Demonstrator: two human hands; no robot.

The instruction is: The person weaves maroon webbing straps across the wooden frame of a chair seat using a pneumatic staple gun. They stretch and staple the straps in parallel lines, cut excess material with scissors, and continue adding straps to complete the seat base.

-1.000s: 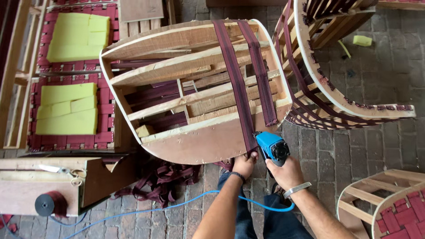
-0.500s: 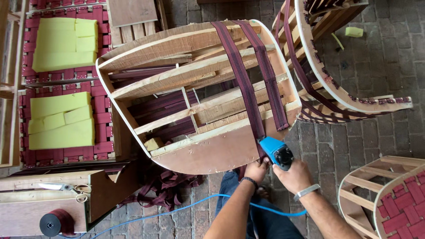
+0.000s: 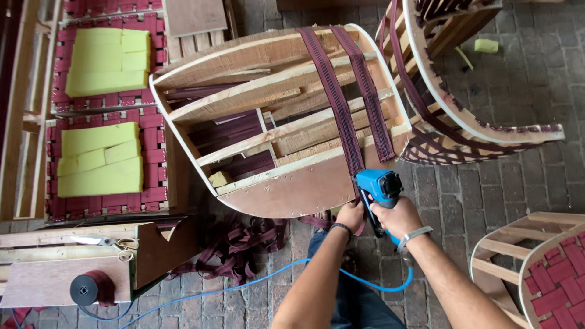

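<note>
Two maroon webbing straps (image 3: 341, 103) run side by side across the open wooden chair frame (image 3: 268, 122), which lies tipped on the brick floor (image 3: 524, 183). At the near curved edge of the frame, the right hand (image 3: 399, 218) is wrapped tight around the grip of a blue staple gun (image 3: 378, 186), its nose set against the end of the left strap where it meets the plywood rail. The left hand (image 3: 350, 216) is closed on the strap end just beside the gun, pinching it down below the rail. A blue air hose (image 3: 244, 286) trails from the gun across the floor. Loose webbing (image 3: 244, 250) lies heaped under the frame. Yellow foam pads (image 3: 106, 58) rest on webbed seat frames at the left, and scissors (image 3: 109, 242) lie on a wooden table (image 3: 36, 283) beside a roll of webbing (image 3: 88, 288).
</note>
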